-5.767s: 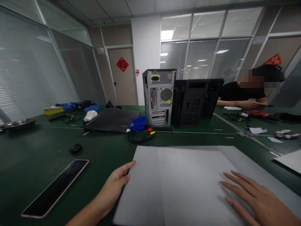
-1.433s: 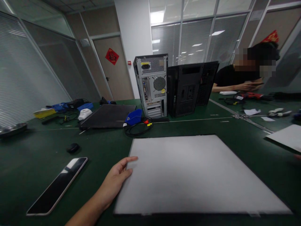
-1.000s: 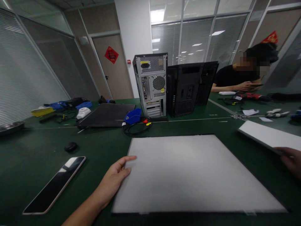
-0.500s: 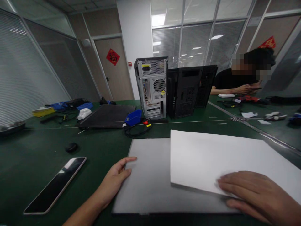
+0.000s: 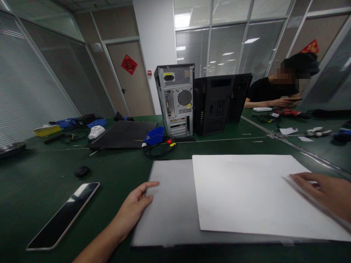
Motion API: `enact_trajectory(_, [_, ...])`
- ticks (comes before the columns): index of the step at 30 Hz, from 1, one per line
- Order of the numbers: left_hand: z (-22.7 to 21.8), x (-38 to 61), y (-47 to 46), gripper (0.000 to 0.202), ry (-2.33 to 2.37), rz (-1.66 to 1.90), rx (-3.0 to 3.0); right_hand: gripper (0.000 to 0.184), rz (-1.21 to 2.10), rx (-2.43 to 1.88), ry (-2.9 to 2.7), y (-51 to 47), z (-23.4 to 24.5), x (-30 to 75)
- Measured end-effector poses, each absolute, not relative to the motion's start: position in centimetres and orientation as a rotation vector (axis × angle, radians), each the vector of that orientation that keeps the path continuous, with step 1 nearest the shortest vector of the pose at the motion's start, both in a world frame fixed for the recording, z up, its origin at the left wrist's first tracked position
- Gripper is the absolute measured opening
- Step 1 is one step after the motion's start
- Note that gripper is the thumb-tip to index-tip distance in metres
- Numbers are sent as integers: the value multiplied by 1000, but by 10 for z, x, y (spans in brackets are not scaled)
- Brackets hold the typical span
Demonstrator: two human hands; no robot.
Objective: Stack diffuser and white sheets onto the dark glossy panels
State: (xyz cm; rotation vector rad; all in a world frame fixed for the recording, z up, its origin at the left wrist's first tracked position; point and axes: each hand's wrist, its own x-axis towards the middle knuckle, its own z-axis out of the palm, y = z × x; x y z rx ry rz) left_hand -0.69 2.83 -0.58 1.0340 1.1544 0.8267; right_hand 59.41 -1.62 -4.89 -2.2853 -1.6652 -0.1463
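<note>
A flat grey panel with a dark rim (image 5: 167, 204) lies on the table in front of me. My left hand (image 5: 134, 206) is at its left edge, thumb and index finger over the edge onto its top face; the other fingers are mostly hidden. Across the panel's right part lies a white sheet (image 5: 241, 197), its right side running out of view. My right hand (image 5: 326, 190) is closed at the sheet's right side, fingertips pinched near its far right corner. A blurred edge runs beneath that hand; how many layers it holds I cannot tell.
A phone (image 5: 64, 215) and a small black round object (image 5: 82, 171) lie on the left. Behind the panel are a coiled cable (image 5: 159, 151), a dark flat panel (image 5: 123, 134), and a computer case (image 5: 178, 102) beside black cases (image 5: 216, 106). Another person (image 5: 268, 91) sits at the far right.
My right hand has moved up and right across the white sheet to its far right side. The sheet has shifted slightly left and nearer and lies flatter. My left hand stays put.
</note>
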Motion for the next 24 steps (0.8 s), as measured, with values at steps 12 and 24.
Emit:
enact_trajectory(12, [-4,-8,27,47,1156,824,1071,54,113,-2108,-1827,-22,-41,553])
enact_trajectory(24, [-5,-7,28,48,1171,801,1081,53,40,-1989,-1999,-25,-38,510])
